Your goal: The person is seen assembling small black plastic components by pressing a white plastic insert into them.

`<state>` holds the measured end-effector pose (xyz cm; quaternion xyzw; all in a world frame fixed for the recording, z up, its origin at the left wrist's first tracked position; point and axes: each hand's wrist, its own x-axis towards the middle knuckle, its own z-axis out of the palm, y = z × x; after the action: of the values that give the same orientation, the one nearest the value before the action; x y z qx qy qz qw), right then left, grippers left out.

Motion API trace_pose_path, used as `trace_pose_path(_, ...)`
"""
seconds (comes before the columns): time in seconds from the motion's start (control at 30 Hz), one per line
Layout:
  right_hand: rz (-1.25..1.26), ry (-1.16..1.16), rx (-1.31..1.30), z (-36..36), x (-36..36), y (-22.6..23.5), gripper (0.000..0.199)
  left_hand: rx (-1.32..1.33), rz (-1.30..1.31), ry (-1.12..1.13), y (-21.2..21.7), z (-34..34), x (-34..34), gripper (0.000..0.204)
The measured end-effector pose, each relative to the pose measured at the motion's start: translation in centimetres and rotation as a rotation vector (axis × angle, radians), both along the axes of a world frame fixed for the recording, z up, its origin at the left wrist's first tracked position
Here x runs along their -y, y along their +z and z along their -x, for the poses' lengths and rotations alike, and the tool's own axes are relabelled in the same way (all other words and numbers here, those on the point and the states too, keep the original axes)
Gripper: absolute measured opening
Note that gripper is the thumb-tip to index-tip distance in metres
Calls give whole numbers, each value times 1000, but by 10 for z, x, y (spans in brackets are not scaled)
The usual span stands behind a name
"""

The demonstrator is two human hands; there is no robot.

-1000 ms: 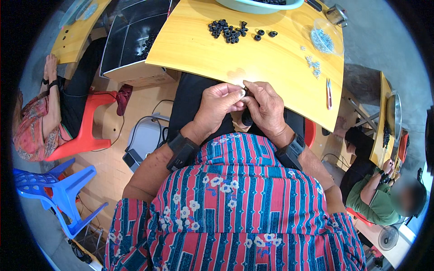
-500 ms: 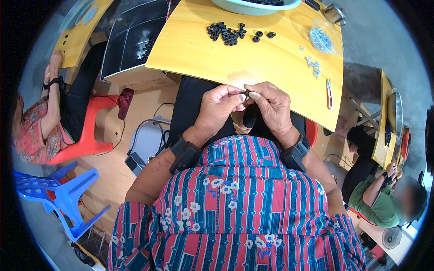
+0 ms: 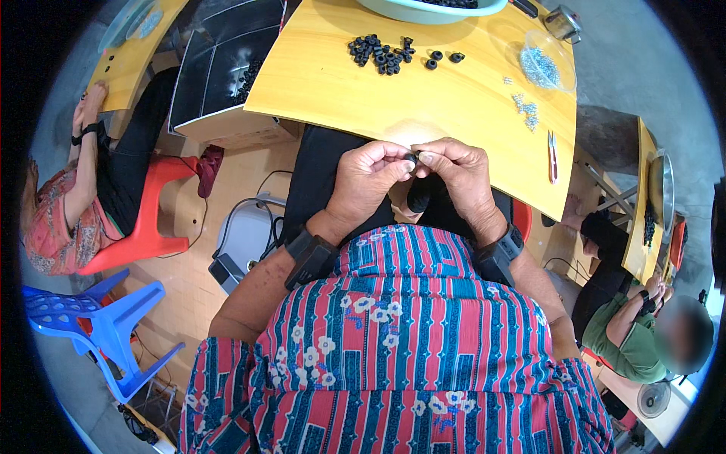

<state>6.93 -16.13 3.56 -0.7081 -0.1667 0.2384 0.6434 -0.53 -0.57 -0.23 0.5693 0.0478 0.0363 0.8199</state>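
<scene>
In front of my chest, just off the table's near edge, my left hand [image 3: 364, 178] pinches a small round black part [image 3: 411, 158] between thumb and fingertips. My right hand [image 3: 463, 180] meets it there, its thumb and forefinger closed at the part's right side. The fingertips hide most of the part, and its finer shape is too small to tell. Beyond my hands a loose pile of small black ring-like parts [image 3: 378, 55] lies on the yellow table [image 3: 333, 91]. A few single ones lie to the pile's right.
A pale green basin [image 3: 423, 13] of black parts stands at the far edge. To the right are a clear tub [image 3: 566, 76] of small silvery pieces, a metal cup [image 3: 563, 24] and red-handled snips [image 3: 553, 159]. A box [image 3: 219, 125] stands left; co-workers sit on both sides.
My fingertips have shifted slightly on the black part, and the right fingers have drawn a little to the right. The table things stay as they were.
</scene>
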Motion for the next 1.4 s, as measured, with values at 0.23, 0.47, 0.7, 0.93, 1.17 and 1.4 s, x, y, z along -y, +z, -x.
trace_pose_path(0.23,-12,61,-95,-5,0,3,13,-34,6,-44,5,2,-3,18)
trace_pose_path(0.47,52,155,234,-7,3,3,12,-63,7,-68,4,1,-2,16)
trace_pose_path(0.7,-3,135,97,-8,1,5,11,-55,3,-82,1,1,-3,16)
trace_pose_path(0.93,-87,101,-385,-11,4,6,15,-11,32,-61,9,3,-2,17)
trace_pose_path(1.17,-91,14,-426,-3,0,10,12,-18,3,-55,6,4,-4,16)
trace_pose_path(1.4,-7,-20,-105,6,-4,2,11,-34,137,-65,5,2,-1,15)
